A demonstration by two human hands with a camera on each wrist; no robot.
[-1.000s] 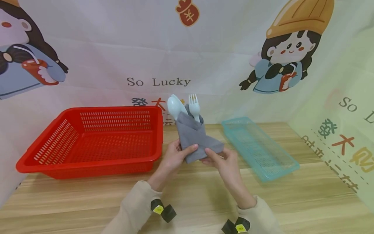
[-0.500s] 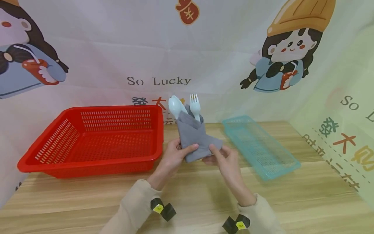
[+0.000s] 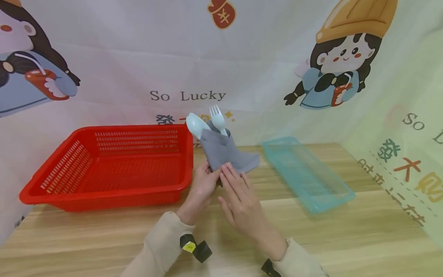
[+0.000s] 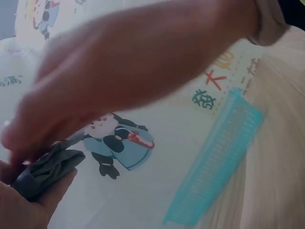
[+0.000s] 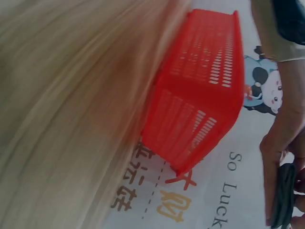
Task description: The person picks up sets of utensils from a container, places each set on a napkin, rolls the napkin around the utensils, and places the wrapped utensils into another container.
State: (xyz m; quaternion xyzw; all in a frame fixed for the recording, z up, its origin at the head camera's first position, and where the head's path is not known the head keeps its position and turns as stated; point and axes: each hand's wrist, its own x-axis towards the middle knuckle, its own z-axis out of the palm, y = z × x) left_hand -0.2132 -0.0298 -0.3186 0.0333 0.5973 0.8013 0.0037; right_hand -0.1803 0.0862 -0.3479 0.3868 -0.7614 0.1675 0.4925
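A folded grey cloth napkin (image 3: 221, 150) is held up above the table, with a pale blue spoon (image 3: 196, 125) and a matching fork (image 3: 218, 118) sticking out of its top. My left hand (image 3: 202, 184) grips the lower end of the napkin, thumb in front. Across the napkin's lower front lie the straight fingers of my right hand (image 3: 243, 204), its thumb held apart. To the right, a loose corner of the napkin points outward. The left wrist view shows the bunched napkin (image 4: 52, 171) edge-on, partly behind the blurred right hand. The cutlery handles are hidden inside the cloth.
A large red plastic basket (image 3: 104, 196) stands on the wooden table (image 3: 86, 246) at the left. At the right lies a shallow, translucent turquoise basket (image 3: 294, 181), set at a slant. A printed cloth backdrop (image 3: 242, 69) hangs behind and along the right side.
My right hand has let go of the napkin's right corner and moved left onto its lower front, fingers now straight. The napkin with spoon and fork has shifted left and tilted more leftward.
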